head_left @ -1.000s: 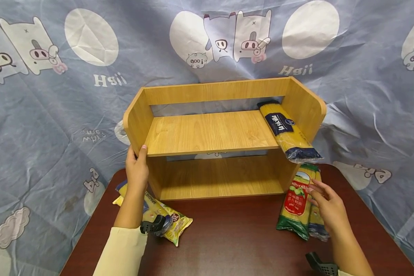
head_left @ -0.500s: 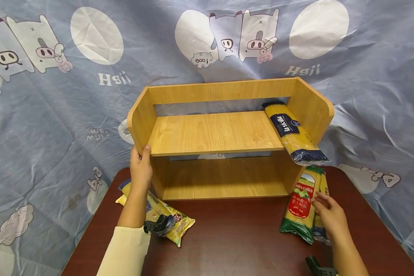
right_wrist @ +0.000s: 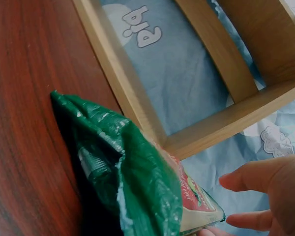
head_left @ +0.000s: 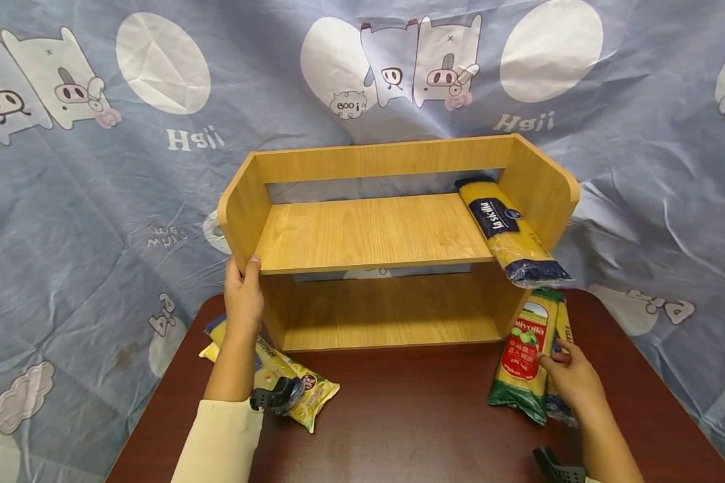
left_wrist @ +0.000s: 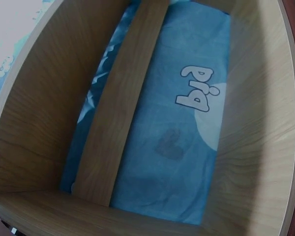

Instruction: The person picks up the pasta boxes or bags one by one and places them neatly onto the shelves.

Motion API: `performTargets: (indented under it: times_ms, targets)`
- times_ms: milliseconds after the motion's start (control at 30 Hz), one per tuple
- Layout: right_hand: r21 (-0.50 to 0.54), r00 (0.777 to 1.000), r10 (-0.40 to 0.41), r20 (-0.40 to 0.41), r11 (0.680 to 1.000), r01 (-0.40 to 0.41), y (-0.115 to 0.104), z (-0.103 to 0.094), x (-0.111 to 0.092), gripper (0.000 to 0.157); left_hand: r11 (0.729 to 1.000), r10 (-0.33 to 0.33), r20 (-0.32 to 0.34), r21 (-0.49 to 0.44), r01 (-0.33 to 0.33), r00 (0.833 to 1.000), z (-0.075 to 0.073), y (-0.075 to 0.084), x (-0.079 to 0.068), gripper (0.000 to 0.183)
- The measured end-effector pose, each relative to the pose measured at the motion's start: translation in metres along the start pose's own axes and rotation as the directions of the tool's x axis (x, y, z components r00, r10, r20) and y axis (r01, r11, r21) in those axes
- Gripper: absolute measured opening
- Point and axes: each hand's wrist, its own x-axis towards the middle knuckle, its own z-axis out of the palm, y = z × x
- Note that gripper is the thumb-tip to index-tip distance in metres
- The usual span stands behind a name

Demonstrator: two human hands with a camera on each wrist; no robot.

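My left hand [head_left: 244, 298] grips the left side panel of a two-tier wooden shelf [head_left: 362, 231], thumb at the front edge. The left wrist view looks into the shelf; that hand is out of sight there. At the right, my right hand [head_left: 574, 379] is at the right edge of a green-ended spaghetti pack [head_left: 522, 355] with a red label. In the right wrist view, the thumb [right_wrist: 248, 176] and a finger [right_wrist: 248, 220] extend, spread apart, by the pack's far end. A second blue-ended pasta pack [head_left: 562, 329] lies beside it, partly covered.
On the upper tier, a yellow pasta pack [head_left: 504, 228] with dark blue ends leans along the right panel and overhangs the front. Several yellow packs [head_left: 308, 396] lie left under my left forearm. A patterned cloth [head_left: 127, 174] hangs behind the dark red table [head_left: 399, 422].
My right hand has come down slightly along the green-ended spaghetti pack, its fingers drawing nearer the pack's right edge. The left hand keeps its grip on the shelf. The head view shifts slightly.
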Motion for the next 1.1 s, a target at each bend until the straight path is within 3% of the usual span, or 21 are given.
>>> performTargets:
  times_ms: [300, 733, 867, 1100]
  targets:
    - [-0.168, 0.986, -0.099, -0.136, 0.983, 0.075, 0.006, 0.011, 0.004, 0.064, 1.000, 0.025, -0.017, 0.014, -0.025, 1.000, -0.002, -0.014, 0.003, 0.045]
    - [-0.288, 0.985, -0.095, -0.146, 0.956, 0.050, 0.007, 0.015, 0.007, 0.051, 1.000, 0.010, -0.009, 0.025, -0.010, 1.000, -0.003, -0.012, 0.005, 0.048]
    - [-0.296, 0.985, -0.091, -0.148, 0.954, 0.043, 0.006, 0.014, 0.006, 0.046, 1.000, 0.002, -0.010, 0.019, -0.002, 1.000, -0.002, -0.012, 0.004, 0.047]
    - [-0.256, 0.987, -0.083, -0.135, 0.966, 0.046, 0.006, 0.010, 0.007, 0.050, 1.000, 0.011, -0.014, 0.008, -0.011, 1.000, -0.002, -0.013, 0.004, 0.047]
